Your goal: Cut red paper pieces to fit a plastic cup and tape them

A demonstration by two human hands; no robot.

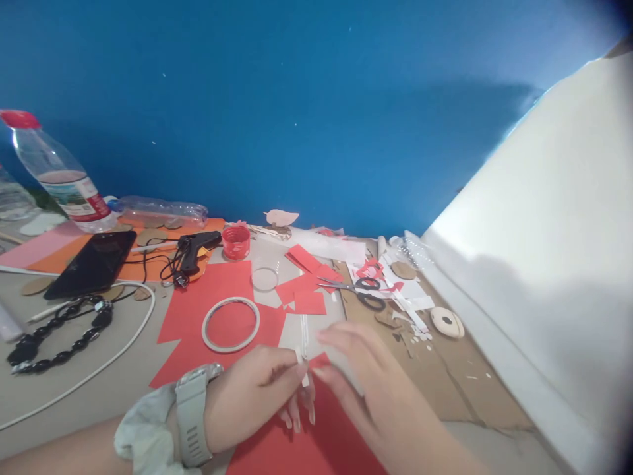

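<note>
My left hand (257,389), with a watch on its wrist, pinches a narrow white strip (305,379) between thumb and forefinger. Its other fingers curl beneath, above a red paper sheet (326,435). Close by on the right, my right hand (368,389) has its thumb and fingers apart, with nothing visible between them. A corner of red paper (320,360) shows between the hands. Just beyond the fingertips lies a thin pale strip (304,333); I cannot tell whether it joins the pinched one. A white ring-shaped roll (231,351) lies on red paper to the left.
Scissors (368,301) lie on cardboard (445,389) to the right, near a cream round device (447,322) and paper scraps. Leftward are a glue gun (192,254), a phone (91,264), black beads (62,357), a white cable (148,310) and a bottle (69,178). A blue wall (316,112) stands behind.
</note>
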